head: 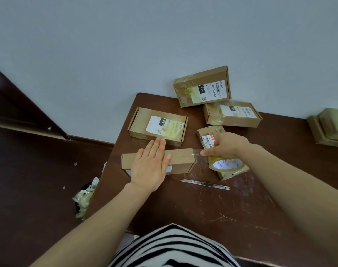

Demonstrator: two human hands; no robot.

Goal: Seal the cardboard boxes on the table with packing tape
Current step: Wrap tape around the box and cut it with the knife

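Right grip point(224, 146) pinches tape point(198, 155) off roll point(227, 164); left grip point(150, 166) flat, fingers spread, pressing plain brown box point(181, 158); box label half hidden.

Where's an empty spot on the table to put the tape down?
The biggest bare patch of table is near you, between the utility knife and your striped shirt. A narrow strip runs between the left labelled box and the far boxes. The far side is crowded, as is the spot around the tape roll in the right hand.
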